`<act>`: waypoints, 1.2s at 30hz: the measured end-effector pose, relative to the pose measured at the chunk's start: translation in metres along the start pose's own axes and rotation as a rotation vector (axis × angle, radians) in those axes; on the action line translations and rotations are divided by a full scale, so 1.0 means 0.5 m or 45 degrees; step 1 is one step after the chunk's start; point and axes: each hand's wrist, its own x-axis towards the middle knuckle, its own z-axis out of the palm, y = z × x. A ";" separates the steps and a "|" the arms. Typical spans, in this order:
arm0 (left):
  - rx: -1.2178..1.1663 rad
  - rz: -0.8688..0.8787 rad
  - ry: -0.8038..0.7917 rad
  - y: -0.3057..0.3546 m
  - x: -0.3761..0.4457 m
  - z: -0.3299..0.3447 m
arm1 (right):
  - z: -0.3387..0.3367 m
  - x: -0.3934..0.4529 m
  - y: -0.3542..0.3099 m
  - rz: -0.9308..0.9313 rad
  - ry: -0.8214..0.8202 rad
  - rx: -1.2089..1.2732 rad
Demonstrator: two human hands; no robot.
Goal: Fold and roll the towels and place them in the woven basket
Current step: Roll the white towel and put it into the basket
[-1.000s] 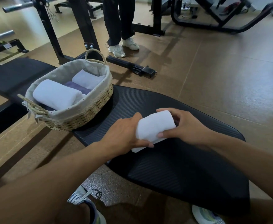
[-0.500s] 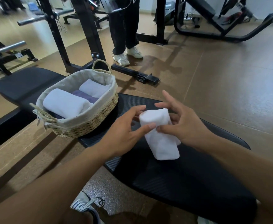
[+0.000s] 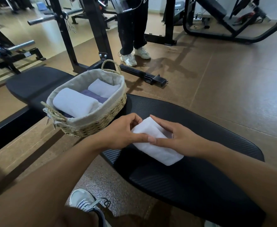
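The rolled towel [image 3: 157, 145] on the desk [image 3: 208, 128] is plain white, and the desk itself is black with a fine ribbed pattern. The basket [image 3: 100, 123] is straw-coloured weave with a pale grey speckled cloth lining [image 3: 85, 77], holding two white towels [image 3: 74, 102] and a purple one [image 3: 92, 95] between them. The floor [image 3: 232, 71] is brown with thin seam lines, the gym frames [image 3: 98, 30] are black, and a person standing behind wears black trousers [image 3: 133, 30] and off-white shoes [image 3: 128, 59].
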 end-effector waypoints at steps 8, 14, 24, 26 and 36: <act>0.103 0.012 -0.102 -0.010 -0.012 -0.010 | 0.026 -0.007 -0.015 -0.012 -0.118 -0.016; -0.024 0.044 -0.033 -0.009 -0.031 -0.004 | 0.022 -0.003 -0.014 -0.009 -0.182 -0.061; -0.071 0.069 0.036 0.000 -0.040 -0.015 | 0.037 -0.001 -0.010 -0.111 0.099 -0.072; -0.106 0.058 0.141 0.002 -0.035 -0.016 | 0.040 0.001 -0.014 -0.101 0.183 -0.009; -0.247 0.023 0.720 0.021 -0.023 -0.052 | 0.045 0.095 -0.080 -0.141 0.373 0.181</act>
